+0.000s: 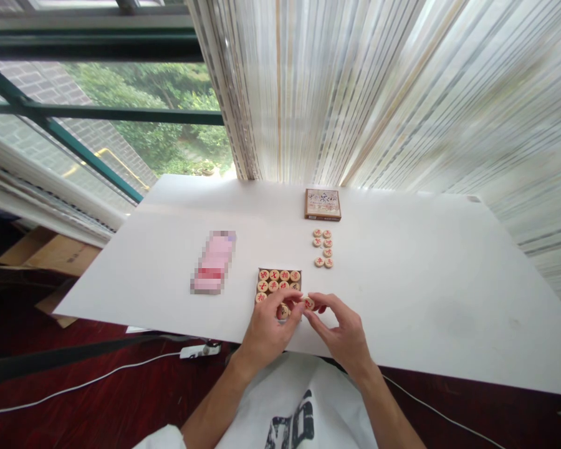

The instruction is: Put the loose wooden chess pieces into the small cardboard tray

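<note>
**Desk:** From the left edge, what does the frame show?

**Me:** A window (121,125) with green bars and trees behind it, then the white table (402,299) I am seated at. On the table's left part lies a pink object (214,262), blurred beyond reading. Below the table's near edge, a white power strip (199,351) sits on the dark red floor.

**Desk:** And at centre?

**Me:** An open box tray (280,270) of round wooden xiangqi pieces marked in red, near the table's front edge. My left hand (266,330) covers the tray's near right corner, fingers curled narrow over a light disc (283,312). I cannot tell whether they grip it or only rest on it.

**Desk:** Where is the piece you are handling?

**Me:** The xiangqi piece (309,304) is just right of the tray's near corner, low over the table, between the fingertips of both hands. My right hand (343,337) pinches it between thumb and forefinger, and my left fingertips come right up beside it.

**Desk:** Further right?

**Me:** Behind my right hand, eight loose pieces (327,252) lie in two short columns running away from me. Beyond them, apart from the columns, the box lid (323,204) lies flat with its printed face up. A striped curtain (402,93) fills the upper right, hanging behind the table.
</note>
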Demonstrator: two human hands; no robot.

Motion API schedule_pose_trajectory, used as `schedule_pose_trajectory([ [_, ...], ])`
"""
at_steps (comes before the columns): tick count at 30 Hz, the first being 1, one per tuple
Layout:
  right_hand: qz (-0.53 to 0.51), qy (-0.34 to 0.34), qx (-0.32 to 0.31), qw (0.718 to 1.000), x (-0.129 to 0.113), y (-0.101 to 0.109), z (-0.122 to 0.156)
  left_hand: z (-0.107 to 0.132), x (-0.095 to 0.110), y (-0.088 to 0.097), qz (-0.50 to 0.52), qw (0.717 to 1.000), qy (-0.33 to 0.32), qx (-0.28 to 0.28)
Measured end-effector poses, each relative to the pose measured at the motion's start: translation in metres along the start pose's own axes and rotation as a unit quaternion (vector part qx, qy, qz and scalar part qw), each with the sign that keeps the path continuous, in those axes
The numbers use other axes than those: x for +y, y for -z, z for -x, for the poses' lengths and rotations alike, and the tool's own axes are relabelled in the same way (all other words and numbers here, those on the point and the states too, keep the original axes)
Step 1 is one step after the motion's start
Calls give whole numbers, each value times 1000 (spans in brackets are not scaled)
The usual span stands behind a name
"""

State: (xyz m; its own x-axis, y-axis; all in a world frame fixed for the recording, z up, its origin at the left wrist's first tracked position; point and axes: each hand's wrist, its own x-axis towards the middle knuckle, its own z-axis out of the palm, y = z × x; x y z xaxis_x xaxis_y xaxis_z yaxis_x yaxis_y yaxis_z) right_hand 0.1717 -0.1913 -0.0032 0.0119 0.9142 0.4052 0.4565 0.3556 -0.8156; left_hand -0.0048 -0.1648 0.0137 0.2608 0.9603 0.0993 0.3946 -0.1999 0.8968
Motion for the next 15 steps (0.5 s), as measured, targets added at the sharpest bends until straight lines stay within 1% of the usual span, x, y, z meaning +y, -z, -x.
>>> schedule_pose_trajectory([
  [3, -1, 18, 6, 1000, -3, -1, 0, -1, -1, 0, 40, 999, 31, -9],
  [6, -8, 19, -3, 1000, -5, -2, 0, -2, -1, 2, 69, 997, 44, -13],
  [9, -30, -10, -29, 999, -7, -1, 0, -2, 0, 4, 89, 995, 48, -11],
  [12, -64, -42, -52, 996, -9, -1, 1, -3, 0, 5, 86, 995, 37, -17],
  [15, -89, -66, -55, 992, -7, -3, 2, -4, 0, 6, 76, 997, 23, -24],
])
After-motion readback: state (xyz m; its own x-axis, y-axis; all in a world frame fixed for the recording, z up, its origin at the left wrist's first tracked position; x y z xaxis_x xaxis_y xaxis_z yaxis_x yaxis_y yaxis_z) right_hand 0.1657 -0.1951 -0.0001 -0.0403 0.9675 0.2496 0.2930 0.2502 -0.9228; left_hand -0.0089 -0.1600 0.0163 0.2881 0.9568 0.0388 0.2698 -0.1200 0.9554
